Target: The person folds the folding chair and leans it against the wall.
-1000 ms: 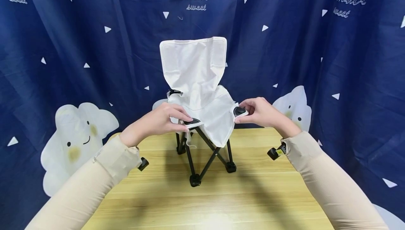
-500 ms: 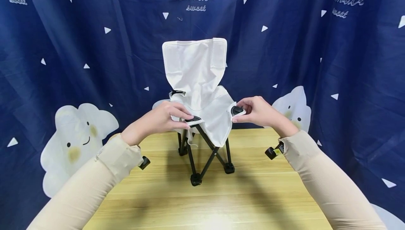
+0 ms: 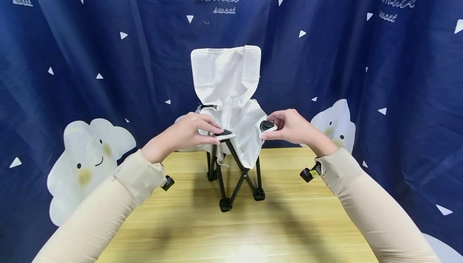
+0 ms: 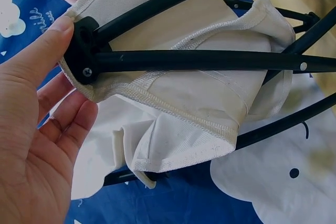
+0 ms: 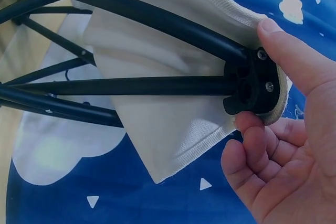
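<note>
A small folding chair with a white fabric seat and back stands partly folded on black crossed legs. My left hand pinches the front left seat corner, where a black cap shows on top. In the left wrist view, the thumb lies along the edge of that corner's black plastic joint. My right hand grips the other front corner by its black cap. From below, the right wrist view shows thumb and fingers about the black joint where two tubes meet. The seat fabric sags between the corners.
The chair's feet rest on a light wood-grain table. Behind it hangs a dark blue curtain with clouds, triangles and lettering. Small black wrist cameras hang from both sleeves, one at the left cuff and one at the right cuff.
Both hands have drawn slightly closer together, still gripping the corners. The chair's legs and back have narrowed a little, and its left side has shifted to the right.
</note>
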`<action>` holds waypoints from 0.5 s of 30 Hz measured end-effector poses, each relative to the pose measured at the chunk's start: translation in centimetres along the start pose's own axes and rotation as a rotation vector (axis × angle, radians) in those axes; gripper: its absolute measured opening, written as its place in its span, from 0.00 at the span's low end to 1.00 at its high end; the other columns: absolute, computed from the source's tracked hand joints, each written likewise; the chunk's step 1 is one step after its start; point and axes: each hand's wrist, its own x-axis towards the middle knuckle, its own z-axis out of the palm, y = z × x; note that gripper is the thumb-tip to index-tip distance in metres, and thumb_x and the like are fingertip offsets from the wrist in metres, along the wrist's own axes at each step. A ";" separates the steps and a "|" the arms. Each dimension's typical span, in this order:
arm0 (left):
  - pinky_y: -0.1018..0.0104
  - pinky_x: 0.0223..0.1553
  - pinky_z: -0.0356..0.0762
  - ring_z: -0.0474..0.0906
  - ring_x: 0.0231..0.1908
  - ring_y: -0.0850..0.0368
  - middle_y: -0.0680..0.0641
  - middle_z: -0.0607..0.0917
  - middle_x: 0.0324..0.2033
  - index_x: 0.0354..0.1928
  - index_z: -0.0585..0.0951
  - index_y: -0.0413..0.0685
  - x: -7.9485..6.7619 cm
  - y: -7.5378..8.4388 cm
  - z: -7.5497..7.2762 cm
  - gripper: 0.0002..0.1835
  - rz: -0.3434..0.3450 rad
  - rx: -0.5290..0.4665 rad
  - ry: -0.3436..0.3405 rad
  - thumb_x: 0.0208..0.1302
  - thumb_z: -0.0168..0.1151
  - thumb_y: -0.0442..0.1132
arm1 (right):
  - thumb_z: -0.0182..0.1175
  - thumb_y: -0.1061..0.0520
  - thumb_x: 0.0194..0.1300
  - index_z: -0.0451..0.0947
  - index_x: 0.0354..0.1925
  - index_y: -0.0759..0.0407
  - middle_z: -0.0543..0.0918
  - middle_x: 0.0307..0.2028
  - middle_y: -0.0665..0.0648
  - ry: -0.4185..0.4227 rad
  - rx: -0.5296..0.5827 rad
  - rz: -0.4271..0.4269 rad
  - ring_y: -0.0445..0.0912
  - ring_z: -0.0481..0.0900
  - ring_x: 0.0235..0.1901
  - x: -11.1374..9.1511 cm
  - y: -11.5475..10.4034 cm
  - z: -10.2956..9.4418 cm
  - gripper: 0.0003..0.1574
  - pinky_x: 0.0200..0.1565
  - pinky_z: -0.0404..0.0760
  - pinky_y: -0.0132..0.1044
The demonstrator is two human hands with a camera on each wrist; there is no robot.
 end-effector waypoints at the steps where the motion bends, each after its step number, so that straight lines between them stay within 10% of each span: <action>1: 0.62 0.41 0.89 0.92 0.42 0.50 0.42 0.94 0.44 0.48 0.94 0.40 0.1 0.0 0.0 0.16 0.000 -0.001 -0.001 0.58 0.84 0.36 | 0.84 0.52 0.58 0.87 0.54 0.71 0.83 0.29 0.54 0.002 0.001 -0.001 0.42 0.80 0.30 0.0 0.0 0.0 0.33 0.40 0.81 0.32; 15: 0.53 0.48 0.90 0.93 0.47 0.46 0.41 0.94 0.46 0.49 0.93 0.37 1.5 0.6 0.1 0.16 -0.029 0.041 -0.017 0.60 0.82 0.34 | 0.84 0.52 0.59 0.87 0.53 0.70 0.87 0.30 0.56 0.005 0.018 -0.014 0.42 0.81 0.30 0.8 -0.8 0.2 0.31 0.41 0.82 0.35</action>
